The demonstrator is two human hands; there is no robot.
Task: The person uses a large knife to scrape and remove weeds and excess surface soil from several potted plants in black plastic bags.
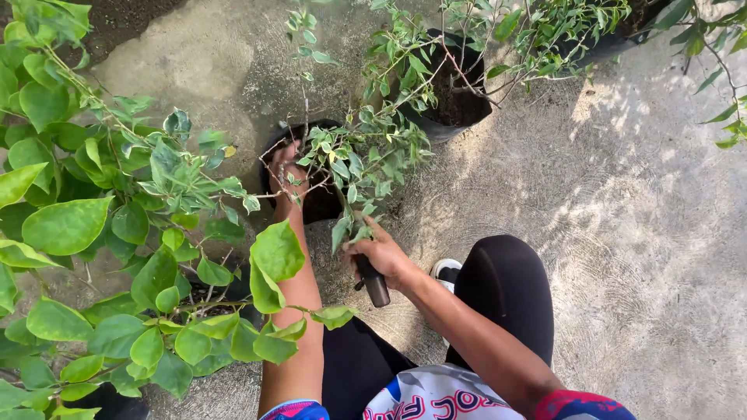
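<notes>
Black nursery pot (320, 204) with a thin, woody-stemmed plant (366, 159) stands on the concrete ground (638, 233), right in front of the crouching person and between their two forearms. The plant carries small green-and-cream leaves on wiry branches that lean toward the right and partly cover the pot's mouth.

The left hand (285, 175) reaches into the top of this pot, fingers curled down among the stems at the soil; leaves hide the fingertips, so I cannot tell whether they pinch a stem or only press on the soil. The right hand (383, 255) sits just beside the pot's near edge, closed in a fist round the dark handle of a tool (374, 285). The handle's end sticks out below the fist; the working end is hidden behind the hand and the leaves, so the kind of tool cannot be told.

A second black pot (455, 105) with dark soil and a similar leafy shrub stands further off, up and to the right of the first. A third pot (615, 43) shows at the top right edge, mostly covered by foliage. On the left a large shrub (93, 233) with broad light-green leaves fills the view and overlaps the left forearm. The person's knee in black trousers (506, 284) and a white shoe (446, 271) show just below the right hand
</notes>
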